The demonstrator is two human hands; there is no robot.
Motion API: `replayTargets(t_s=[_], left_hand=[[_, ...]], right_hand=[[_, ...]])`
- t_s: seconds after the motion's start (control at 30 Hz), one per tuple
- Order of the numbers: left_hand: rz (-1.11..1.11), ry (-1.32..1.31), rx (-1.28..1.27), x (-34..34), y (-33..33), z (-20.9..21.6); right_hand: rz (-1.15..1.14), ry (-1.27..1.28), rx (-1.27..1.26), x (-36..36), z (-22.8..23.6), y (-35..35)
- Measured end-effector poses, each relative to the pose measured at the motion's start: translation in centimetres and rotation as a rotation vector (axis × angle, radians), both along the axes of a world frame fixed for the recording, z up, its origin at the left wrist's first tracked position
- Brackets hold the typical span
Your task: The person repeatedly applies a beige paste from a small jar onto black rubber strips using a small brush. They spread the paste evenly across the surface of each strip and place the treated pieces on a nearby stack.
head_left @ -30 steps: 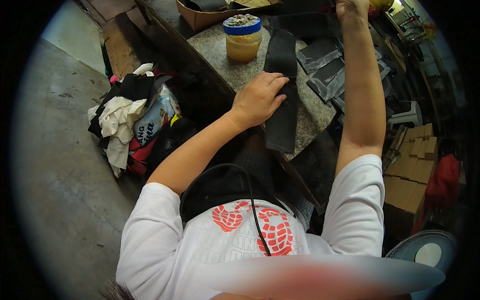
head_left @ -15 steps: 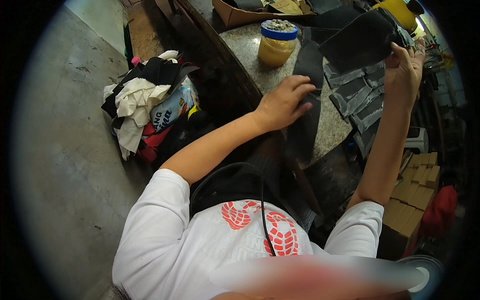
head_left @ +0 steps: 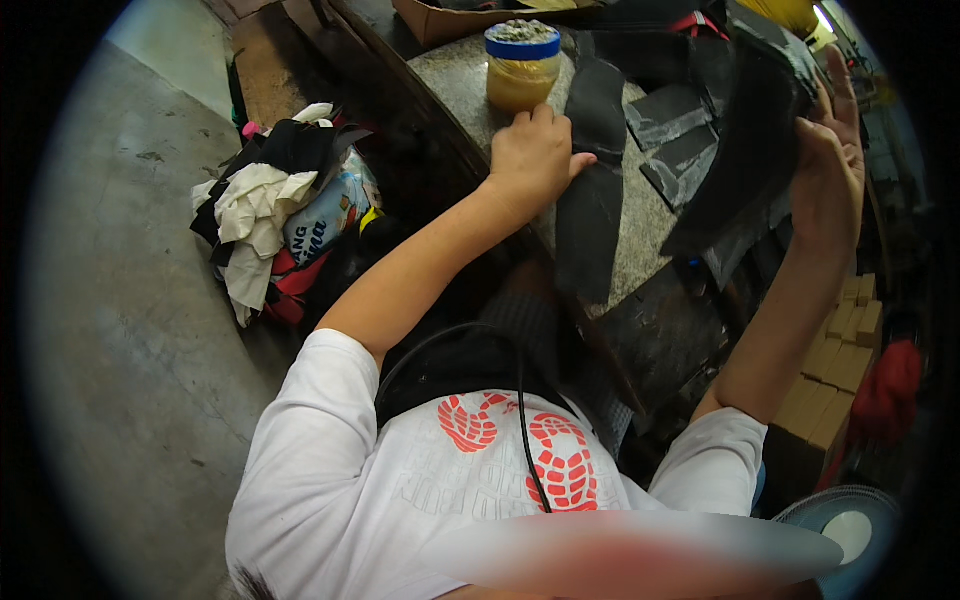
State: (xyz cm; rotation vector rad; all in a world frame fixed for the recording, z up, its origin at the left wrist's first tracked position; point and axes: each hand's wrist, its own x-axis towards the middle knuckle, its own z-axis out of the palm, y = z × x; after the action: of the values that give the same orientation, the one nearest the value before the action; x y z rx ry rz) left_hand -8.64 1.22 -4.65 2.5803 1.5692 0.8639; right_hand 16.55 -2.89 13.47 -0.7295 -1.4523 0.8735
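My right hand (head_left: 835, 150) is at the upper right, pinching the edge of a dark, flexible sheet piece (head_left: 735, 160) that hangs down to its left. My left hand (head_left: 535, 155) is at the table's near edge, just below a clear jar (head_left: 522, 70) of yellowish paste with a blue rim and a crusted top. Its fingers are curled together with their tips hidden, and the thumb points right over a long black strip (head_left: 590, 230). Whether anything is in those fingers I cannot make out. Several black pieces with greyish, smeared edges (head_left: 675, 125) lie between the strip and the hanging sheet.
A speckled stone tabletop (head_left: 640, 245) lies under the pieces, with a cardboard box (head_left: 450, 20) at its far side. Left of the table is a heap of cloth scraps and bags (head_left: 265, 205). Stacked tan blocks (head_left: 840, 350) and a fan (head_left: 850, 535) are at right.
My right hand has turned the black sheet so that it hangs down lower, over the smeared pieces. My left hand has moved left toward the jar, and its fingers have curled in.
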Motion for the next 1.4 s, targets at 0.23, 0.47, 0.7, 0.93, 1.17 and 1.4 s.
replayTargets(t_s=[0.23, 0.47, 0.7, 0.93, 1.17, 1.4], left_hand=[[-0.073, -0.129, 0.076, -0.9, -0.3, -1.4], [-0.035, -0.236, 0.062, -1.2, -0.1, -1.7], [-0.065, -0.322, 0.038, -1.3, 0.1, -1.6], [-0.114, -0.515, 0.198, -1.9, 0.1, -1.5], [-0.003, -0.616, 0.462, -4.4, 6.9, 1.0], [-0.089, -1.168, -0.120, -4.6, 10.2, 0.1]], right_hand=[[-0.025, -0.101, 0.154, -2.9, 0.3, 15.2], [0.036, -0.247, -0.045, -8.9, -4.1, 29.9], [-0.654, -1.068, 0.365, -10.4, -13.0, 30.9], [0.013, -0.402, -0.078, -8.7, -8.9, 27.7], [0.000, -1.036, 0.051, -5.5, -2.4, 16.4], [0.064, -1.390, 0.120, -9.0, -7.0, 14.6]])
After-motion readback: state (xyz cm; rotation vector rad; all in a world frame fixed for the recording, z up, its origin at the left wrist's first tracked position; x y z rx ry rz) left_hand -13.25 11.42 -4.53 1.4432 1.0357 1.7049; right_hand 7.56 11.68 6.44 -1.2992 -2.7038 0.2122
